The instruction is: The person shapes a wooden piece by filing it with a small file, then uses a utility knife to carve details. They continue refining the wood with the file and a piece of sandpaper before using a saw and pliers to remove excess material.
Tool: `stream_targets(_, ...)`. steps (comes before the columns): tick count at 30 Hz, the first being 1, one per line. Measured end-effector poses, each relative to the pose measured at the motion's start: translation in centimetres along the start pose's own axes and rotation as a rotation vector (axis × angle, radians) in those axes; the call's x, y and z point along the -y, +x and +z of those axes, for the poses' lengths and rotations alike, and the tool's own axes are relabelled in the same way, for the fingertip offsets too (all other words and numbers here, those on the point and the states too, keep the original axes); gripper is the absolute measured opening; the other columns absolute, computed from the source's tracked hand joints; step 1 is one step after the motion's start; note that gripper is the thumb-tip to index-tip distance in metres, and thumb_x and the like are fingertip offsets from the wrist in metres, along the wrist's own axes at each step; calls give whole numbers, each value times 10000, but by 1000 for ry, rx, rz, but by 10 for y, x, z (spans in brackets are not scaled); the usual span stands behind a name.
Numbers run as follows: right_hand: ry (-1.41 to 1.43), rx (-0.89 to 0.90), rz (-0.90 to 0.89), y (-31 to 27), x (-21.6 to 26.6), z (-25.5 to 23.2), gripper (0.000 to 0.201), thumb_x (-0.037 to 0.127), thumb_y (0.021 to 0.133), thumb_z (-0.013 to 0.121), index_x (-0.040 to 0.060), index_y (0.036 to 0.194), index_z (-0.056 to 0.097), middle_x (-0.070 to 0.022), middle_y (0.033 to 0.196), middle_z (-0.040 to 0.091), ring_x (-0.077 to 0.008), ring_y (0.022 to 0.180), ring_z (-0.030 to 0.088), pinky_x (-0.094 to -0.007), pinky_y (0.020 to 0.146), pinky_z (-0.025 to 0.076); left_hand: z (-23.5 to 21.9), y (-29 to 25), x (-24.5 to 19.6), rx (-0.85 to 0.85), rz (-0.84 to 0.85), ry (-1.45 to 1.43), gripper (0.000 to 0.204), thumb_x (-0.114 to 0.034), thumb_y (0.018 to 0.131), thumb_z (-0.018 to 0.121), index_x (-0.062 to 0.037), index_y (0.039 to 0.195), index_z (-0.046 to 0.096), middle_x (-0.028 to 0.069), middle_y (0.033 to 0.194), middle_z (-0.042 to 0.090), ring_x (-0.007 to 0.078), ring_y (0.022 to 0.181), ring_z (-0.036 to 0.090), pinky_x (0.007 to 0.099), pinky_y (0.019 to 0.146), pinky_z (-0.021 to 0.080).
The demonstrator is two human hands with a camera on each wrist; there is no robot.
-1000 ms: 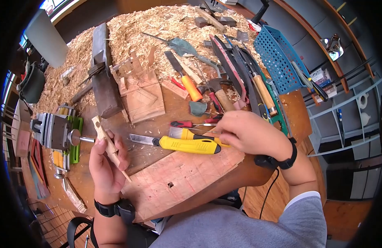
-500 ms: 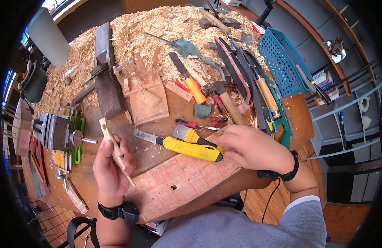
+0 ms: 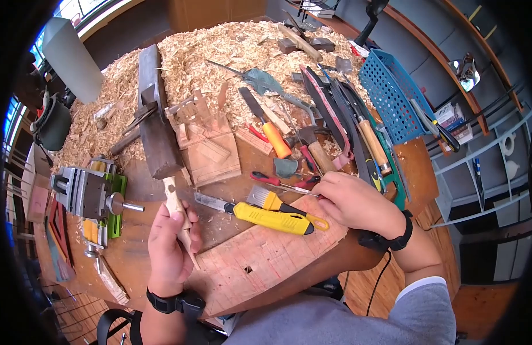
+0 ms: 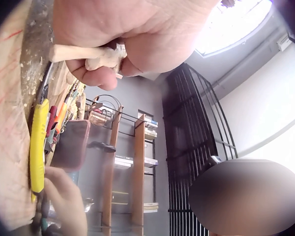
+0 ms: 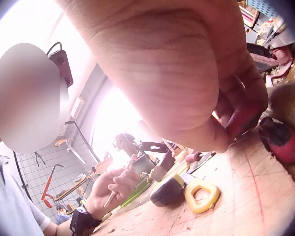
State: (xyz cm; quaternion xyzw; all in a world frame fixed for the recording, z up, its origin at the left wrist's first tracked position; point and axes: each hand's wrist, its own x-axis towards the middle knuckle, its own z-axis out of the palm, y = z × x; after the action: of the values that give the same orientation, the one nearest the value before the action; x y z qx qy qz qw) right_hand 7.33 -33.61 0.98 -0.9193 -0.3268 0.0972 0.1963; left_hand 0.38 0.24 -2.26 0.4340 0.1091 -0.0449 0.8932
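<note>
My left hand (image 3: 172, 238) holds a carved pale wooden piece (image 3: 175, 204), its holed wide end up and its thin end pointing down beside the board (image 3: 277, 253). The left wrist view shows the fingers curled round the wooden piece (image 4: 76, 52). My right hand (image 3: 355, 201) has its bent fingers at a thin screwdriver shaft (image 3: 297, 190) above the board's far edge. In the right wrist view, red and black (image 5: 243, 118) shows between the fingers, and a second red-black handle (image 5: 285, 142) lies beside them. The right palm hides most of the grip.
A yellow knife (image 3: 271, 218) and a yellow brush (image 3: 269, 200) lie between the hands. Beyond are a hammer (image 3: 316, 150), an orange-handled chisel (image 3: 275, 140), wood shavings (image 3: 202, 46) and a blue basket (image 3: 392, 95). A metal vise (image 3: 84, 192) stands left, near a wooden plane (image 3: 156, 115).
The head view has shifted, so the bench appears lower and farther right. The left hand keeps hold of the wooden piece, now more upright. The right hand has drawn slightly away from the brush.
</note>
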Motion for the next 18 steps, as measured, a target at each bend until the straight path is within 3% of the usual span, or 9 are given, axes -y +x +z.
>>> stream_targets(2, 1, 3, -11, 1, 3, -5, 161, 75, 863, 623, 30, 1017, 603, -155, 921, 589, -355, 917, 611, -448, 788, 501, 6, 0, 3, -39, 4, 17, 212, -156, 982, 546, -39, 1158, 522, 67, 965, 565, 97, 644, 551, 191, 463, 442)
stream_targets(4, 159, -105, 137, 9, 17, -12, 154, 47, 871, 558, 19, 1022, 567, -178, 882, 606, -370, 833, 613, -455, 743, 493, 5, -3, 2, -5, -23, 51, 243, -132, 975, 557, -17, 1188, 526, 68, 978, 583, 105, 666, 576, 198, 481, 456)
stream_targets(8, 509, -138, -37, 30, 57, 2, 253, 59, 919, 531, 28, 1169, 556, -187, 882, 617, -377, 789, 639, -434, 714, 502, 5, -5, 3, 66, -105, 29, 256, -91, 994, 547, -23, 1239, 519, 62, 987, 618, 122, 735, 609, 223, 528, 472)
stream_targets(9, 478, -137, -148, 34, 60, 8, 357, 45, 925, 545, 46, 1282, 554, -172, 893, 620, -355, 795, 646, -401, 709, 506, 7, -6, 3, 57, -106, 37, 256, -91, 994, 547, -23, 1239, 519, 62, 987, 618, 122, 735, 609, 223, 528, 472)
stream_targets(10, 488, -136, -151, 39, 64, 15, 357, 45, 925, 545, 46, 1282, 554, -172, 893, 620, -355, 795, 646, -401, 709, 506, 9, -7, 3, 73, -112, 20, 265, -96, 999, 546, -22, 1251, 513, 67, 992, 620, 124, 733, 608, 222, 524, 467)
stream_targets(12, 532, -229, -340, 48, 72, 25, 441, 17, 908, 569, 63, 1346, 550, -143, 884, 611, -323, 752, 633, -388, 682, 506, 9, -7, 3, 80, -117, 6, 274, -101, 1003, 546, -21, 1263, 506, 72, 997, 623, 126, 731, 607, 220, 519, 462)
stream_targets(18, 441, -141, -348, 57, 81, 35, 540, 0, 866, 612, 133, 1388, 570, -99, 819, 571, -270, 660, 593, -375, 579, 494, 4, -8, 3, 209, -162, -139, 334, -97, 1004, 544, -27, 1322, 471, 92, 1014, 633, 129, 701, 583, 214, 496, 424)
